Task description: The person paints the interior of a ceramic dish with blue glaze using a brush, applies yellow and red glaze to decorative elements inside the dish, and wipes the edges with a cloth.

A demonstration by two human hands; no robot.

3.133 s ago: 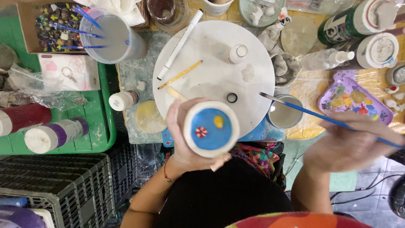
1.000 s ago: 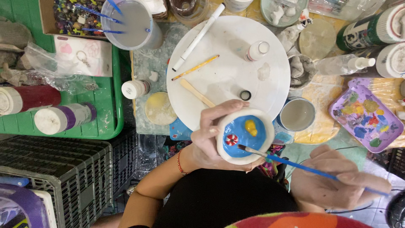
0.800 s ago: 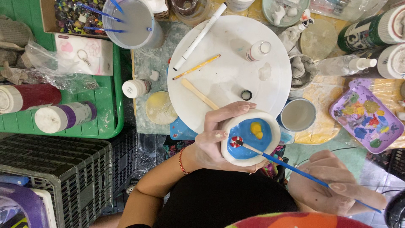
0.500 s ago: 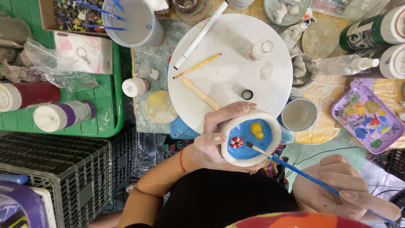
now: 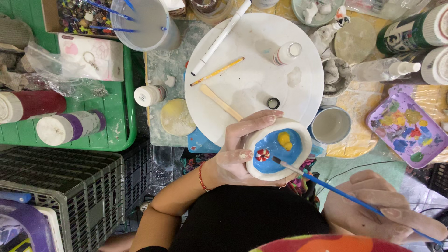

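My left hand (image 5: 235, 151) grips a small white clay bowl (image 5: 278, 148), tilted toward me just below the round white board (image 5: 254, 70). The bowl's inside is painted blue, with a yellow blob and a red-and-white striped disc. My right hand (image 5: 382, 212) holds a thin blue paintbrush (image 5: 345, 196). Its tip rests on the blue paint near the striped disc, at the bowl's lower rim.
On the white board lie a white marker (image 5: 219, 37), a yellow pencil (image 5: 217, 71), a wooden stick (image 5: 221, 102) and a small white bottle (image 5: 286, 52). A grey water cup (image 5: 330, 125) and purple paint palette (image 5: 407, 129) sit right. A green tray (image 5: 116, 116) with paint bottles and a black crate (image 5: 60, 196) stand left.
The bowl has stayed in my left hand, shifting slightly. My right hand has drawn back toward the lower right, and the brush tip has slid across the blue inside next to the striped disc.
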